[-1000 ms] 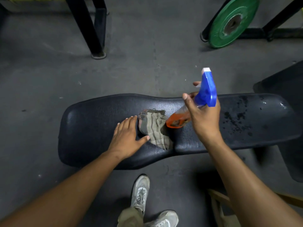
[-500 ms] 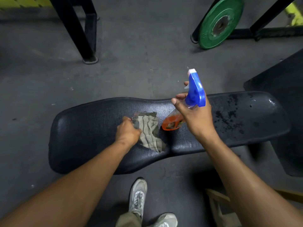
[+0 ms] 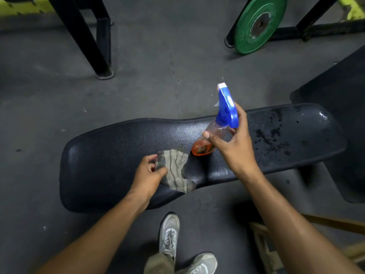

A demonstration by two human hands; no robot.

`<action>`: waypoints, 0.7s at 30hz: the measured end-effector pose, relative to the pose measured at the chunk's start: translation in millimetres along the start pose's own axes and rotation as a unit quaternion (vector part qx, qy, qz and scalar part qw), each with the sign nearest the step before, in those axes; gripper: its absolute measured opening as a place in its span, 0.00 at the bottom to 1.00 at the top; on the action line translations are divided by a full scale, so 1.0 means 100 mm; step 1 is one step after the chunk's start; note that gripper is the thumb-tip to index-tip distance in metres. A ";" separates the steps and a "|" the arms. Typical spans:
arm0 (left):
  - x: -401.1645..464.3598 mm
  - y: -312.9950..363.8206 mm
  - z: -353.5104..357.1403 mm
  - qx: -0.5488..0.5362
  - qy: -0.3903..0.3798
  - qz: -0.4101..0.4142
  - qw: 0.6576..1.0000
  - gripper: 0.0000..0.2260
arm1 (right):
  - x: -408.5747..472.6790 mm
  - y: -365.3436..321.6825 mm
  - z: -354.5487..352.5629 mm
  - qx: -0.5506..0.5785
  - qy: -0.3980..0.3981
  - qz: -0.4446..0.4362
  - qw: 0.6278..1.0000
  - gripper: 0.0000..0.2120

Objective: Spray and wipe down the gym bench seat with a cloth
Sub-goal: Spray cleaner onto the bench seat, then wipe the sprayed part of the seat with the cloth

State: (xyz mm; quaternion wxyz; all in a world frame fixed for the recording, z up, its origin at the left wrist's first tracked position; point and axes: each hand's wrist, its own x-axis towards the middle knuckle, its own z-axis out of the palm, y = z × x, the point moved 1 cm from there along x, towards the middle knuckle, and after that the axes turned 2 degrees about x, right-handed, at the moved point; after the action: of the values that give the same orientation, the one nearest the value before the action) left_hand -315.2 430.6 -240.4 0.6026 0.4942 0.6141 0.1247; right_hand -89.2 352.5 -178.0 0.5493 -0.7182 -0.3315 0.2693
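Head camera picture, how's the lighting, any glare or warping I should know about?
Head view: dim light; a small glare spot on the bench seat at its right end; wide-angle bending toward the edges; the spray bottle and cloth read sharp.

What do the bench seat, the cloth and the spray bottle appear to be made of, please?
Bench seat: black vinyl or leather-like padding, by its fine grain and dull sheen.
Cloth: soft woven fabric, striped grey-beige, matte, creasing under the left hand.
Spray bottle: clear glossy plastic holding orange liquid, with an opaque blue plastic head, held by the right hand.

left hand [image 3: 147, 176] now gripping cloth [image 3: 174, 171], spray bottle [image 3: 215, 126] regripped
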 end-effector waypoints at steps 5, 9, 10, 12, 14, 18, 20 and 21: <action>-0.40 -0.09 0.16 -0.028 -0.048 0.025 0.998 0.23 | -0.48 0.28 -0.23 0.018 0.016 0.067 0.997 0.47; -0.70 -0.10 0.50 -0.033 -0.121 0.050 0.991 0.25 | -1.02 0.60 -0.39 0.040 0.048 0.144 0.988 0.39; -0.75 -0.09 0.61 -0.028 -0.139 0.057 0.988 0.25 | -1.14 0.68 -0.43 0.044 0.060 0.170 0.983 0.35; -0.84 -0.06 0.86 -0.017 -0.172 0.069 0.983 0.26 | -1.32 0.80 -0.51 0.077 0.088 0.237 0.965 0.25; -0.90 0.03 1.11 -0.012 -0.203 0.084 0.975 0.26 | -1.46 0.91 -0.59 0.124 0.104 0.316 0.935 0.23; -0.98 0.26 1.61 -0.016 -0.251 0.114 0.961 0.26 | -1.55 0.87 -0.76 0.333 0.084 0.370 0.863 0.22; -0.98 0.37 1.84 -0.002 -0.269 0.128 0.955 0.26 | -1.48 0.79 -0.90 0.398 0.092 0.353 0.842 0.21; -0.97 0.43 1.94 0.005 -0.273 0.133 0.953 0.26 | -1.43 0.78 -0.98 0.409 0.098 0.340 0.841 0.20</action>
State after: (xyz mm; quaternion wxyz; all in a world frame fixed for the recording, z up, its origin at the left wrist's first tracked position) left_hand -149.1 291.9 -195.7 0.7229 0.5896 0.3551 0.0607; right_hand -92.1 168.1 -225.7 0.6971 -0.5185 0.1292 0.4781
